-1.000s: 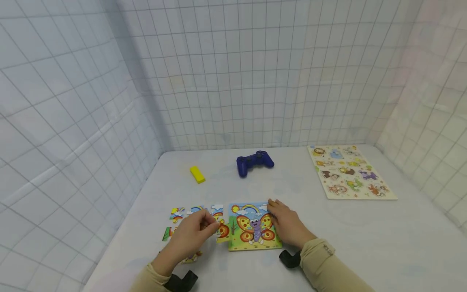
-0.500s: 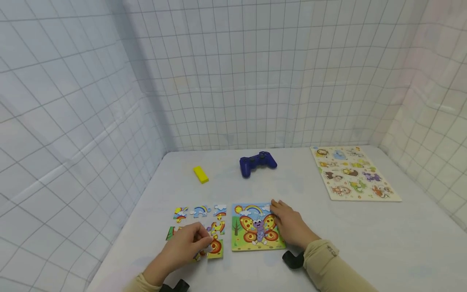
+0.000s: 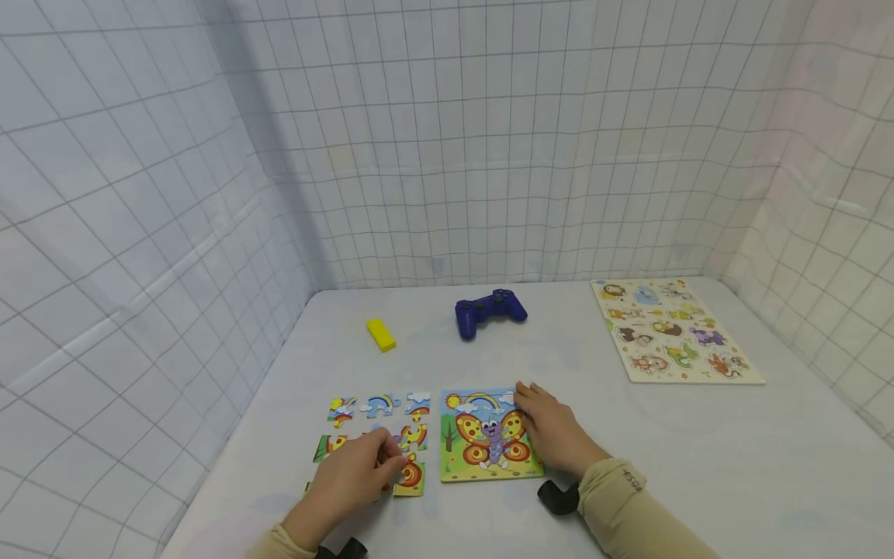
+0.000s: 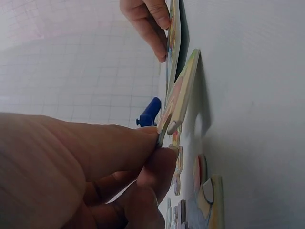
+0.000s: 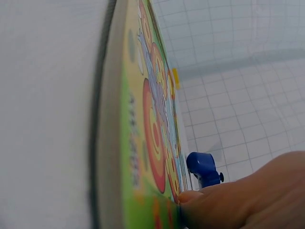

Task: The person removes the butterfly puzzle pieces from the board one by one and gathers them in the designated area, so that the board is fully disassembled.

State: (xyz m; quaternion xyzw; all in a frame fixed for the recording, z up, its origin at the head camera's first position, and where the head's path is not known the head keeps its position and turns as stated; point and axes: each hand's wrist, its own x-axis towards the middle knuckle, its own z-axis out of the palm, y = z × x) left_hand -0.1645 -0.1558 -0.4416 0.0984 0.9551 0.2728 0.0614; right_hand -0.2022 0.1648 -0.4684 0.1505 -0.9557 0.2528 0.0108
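My left hand (image 3: 356,470) pinches a puzzle piece (image 3: 410,478) with a red-orange spiral between thumb and fingertip. In the left wrist view that piece (image 4: 185,90) tilts, its near end lifted off the table. Several other puzzle pieces (image 3: 380,405) lie in loose rows around and beneath this hand, which hides some of them. To their right is the square butterfly puzzle board (image 3: 489,472), showing the whole picture. My right hand (image 3: 555,431) rests on its upper right corner and side, fingers extended; the right wrist view has a fingertip touching the board's edge (image 5: 110,143).
A yellow block (image 3: 381,335) and a dark blue game controller (image 3: 490,312) lie farther back on the white table (image 3: 559,349). At the back right is a board with animal pictures (image 3: 673,330). Grid-patterned white cloth walls (image 3: 447,155) enclose the back and sides.
My left hand has carried the spiral piece from the board's left edge leftward and nearer to me, to the lower right of the loose pieces. The right hand stays on the board.
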